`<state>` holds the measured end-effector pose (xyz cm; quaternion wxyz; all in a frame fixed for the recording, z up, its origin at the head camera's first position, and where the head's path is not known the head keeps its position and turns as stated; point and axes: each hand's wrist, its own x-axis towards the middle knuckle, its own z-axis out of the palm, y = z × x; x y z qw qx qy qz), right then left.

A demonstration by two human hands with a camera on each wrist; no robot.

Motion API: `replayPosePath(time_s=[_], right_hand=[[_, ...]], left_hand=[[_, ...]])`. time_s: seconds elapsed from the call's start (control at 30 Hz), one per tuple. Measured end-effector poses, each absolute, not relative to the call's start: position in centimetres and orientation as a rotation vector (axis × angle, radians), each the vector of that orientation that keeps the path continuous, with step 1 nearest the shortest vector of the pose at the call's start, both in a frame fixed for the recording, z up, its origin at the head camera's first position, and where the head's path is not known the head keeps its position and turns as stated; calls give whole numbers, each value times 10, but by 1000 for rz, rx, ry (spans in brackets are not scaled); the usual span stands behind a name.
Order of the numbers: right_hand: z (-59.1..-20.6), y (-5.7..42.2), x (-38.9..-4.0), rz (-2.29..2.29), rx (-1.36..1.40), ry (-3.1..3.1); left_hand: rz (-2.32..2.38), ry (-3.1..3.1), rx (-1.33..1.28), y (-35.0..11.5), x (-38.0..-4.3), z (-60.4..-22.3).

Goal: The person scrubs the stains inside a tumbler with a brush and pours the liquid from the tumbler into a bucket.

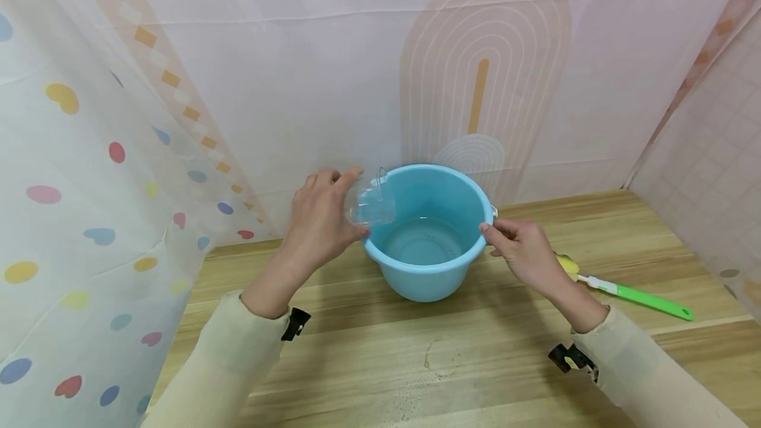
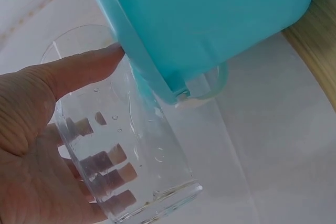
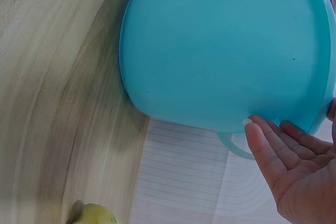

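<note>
A light-blue bucket [image 1: 425,283] stands upright on the wooden table, with shallow water [image 1: 423,246] in its bottom. At its left rim my left hand [image 1: 321,220] holds a clear drinking glass [image 1: 371,203], tilted. The left wrist view shows the thumb along one side of the glass [image 2: 136,145], its tip right at the bucket rim, and the other fingers behind; drops cling to the clear wall. My right hand [image 1: 526,253] grips the bucket's right rim, thumb on top. Its fingers [image 3: 283,153] reach under the rim against the outer wall in the right wrist view.
Right of the bucket lies a brush with a green handle [image 1: 651,300] and a yellow sponge head [image 1: 567,264], partly behind my right wrist. Wet marks [image 1: 440,358] show on the table [image 1: 333,375] in front. Patterned curtains [image 1: 309,84] rise behind and at both sides.
</note>
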<state>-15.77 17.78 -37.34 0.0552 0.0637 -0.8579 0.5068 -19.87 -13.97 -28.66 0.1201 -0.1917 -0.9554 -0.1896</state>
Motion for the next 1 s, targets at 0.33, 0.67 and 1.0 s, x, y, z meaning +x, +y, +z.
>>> replayPosePath(time_s=[0.33,0.67,1.0], right_hand=[[-372,178,-157,1534,186,-2605],[-372,178,-156,1542,179,-2604],[-373,179,-156,1532,198,-2597]], left_hand=[[-518,-2799,-575,-138,-200,-285],[-521,-2800,-591,-138,-200,-285],[-507,-2806,-596,-137,-200,-284]])
